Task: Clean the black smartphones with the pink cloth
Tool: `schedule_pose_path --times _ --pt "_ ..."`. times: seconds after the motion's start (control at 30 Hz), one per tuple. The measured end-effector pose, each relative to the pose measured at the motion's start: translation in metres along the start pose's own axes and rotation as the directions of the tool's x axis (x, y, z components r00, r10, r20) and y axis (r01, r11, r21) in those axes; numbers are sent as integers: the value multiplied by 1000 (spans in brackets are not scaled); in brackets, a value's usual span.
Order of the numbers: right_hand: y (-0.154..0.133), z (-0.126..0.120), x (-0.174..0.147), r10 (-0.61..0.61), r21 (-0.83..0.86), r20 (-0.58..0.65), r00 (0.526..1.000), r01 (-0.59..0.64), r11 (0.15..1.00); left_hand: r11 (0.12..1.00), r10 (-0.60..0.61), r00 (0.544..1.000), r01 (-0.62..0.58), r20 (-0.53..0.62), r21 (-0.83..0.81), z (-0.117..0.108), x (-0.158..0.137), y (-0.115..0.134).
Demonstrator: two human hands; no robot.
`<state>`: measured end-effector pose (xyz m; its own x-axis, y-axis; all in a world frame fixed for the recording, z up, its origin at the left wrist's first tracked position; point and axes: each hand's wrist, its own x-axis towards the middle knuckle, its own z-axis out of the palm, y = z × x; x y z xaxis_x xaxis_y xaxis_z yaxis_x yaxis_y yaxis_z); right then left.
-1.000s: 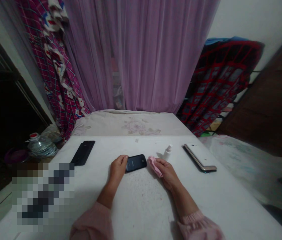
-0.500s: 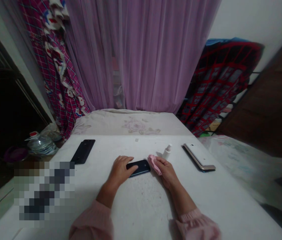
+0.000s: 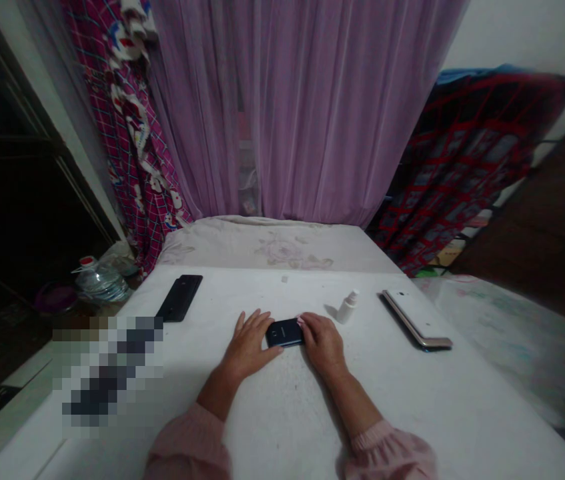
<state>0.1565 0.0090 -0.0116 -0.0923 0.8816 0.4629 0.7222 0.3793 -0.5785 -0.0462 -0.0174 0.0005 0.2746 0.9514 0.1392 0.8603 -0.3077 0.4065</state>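
Observation:
A small dark phone [image 3: 285, 333] lies on the white table between my hands. My left hand [image 3: 246, 345] grips its left end, thumb at the near edge and forefinger at the far edge, with the other fingers spread. My right hand [image 3: 323, 343] is closed on a pink cloth [image 3: 301, 321] and presses it on the phone's right end. Most of the cloth is hidden under the fingers. Just beyond my right hand stands a small white spray bottle [image 3: 347, 307].
To the right lies a stack of phones [image 3: 415, 317], a white one on top. Dark phones [image 3: 181, 298] lie at the left, beside a pixelated patch. A large water bottle [image 3: 102, 280] stands off the table's left side. Purple curtains [image 3: 322, 113] hang behind.
My right hand has moved left, bringing the cloth from beside the phone onto its right end. My left thumb has shifted from the phone's face to its near edge. The view has shifted slightly.

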Motion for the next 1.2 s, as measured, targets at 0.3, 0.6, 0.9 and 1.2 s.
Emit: schedule_pose_path --times 0.3,0.6,0.9,1.2 --pt "-11 6 -6 -78 -202 160 984 110 973 1000 2 1000 -2 2 6 1 5 5" --pt "-25 1 -11 -63 -290 214 975 125 949 1000 -7 999 7 -37 8 6 6 2" --pt "-23 -1 -15 75 -475 114 991 -12 880 1000 -1 1000 1 -11 13 3 6 2" --pt "-33 4 -16 -30 -409 260 965 138 902 1000 19 999 -19 -44 4 8 6 -3"
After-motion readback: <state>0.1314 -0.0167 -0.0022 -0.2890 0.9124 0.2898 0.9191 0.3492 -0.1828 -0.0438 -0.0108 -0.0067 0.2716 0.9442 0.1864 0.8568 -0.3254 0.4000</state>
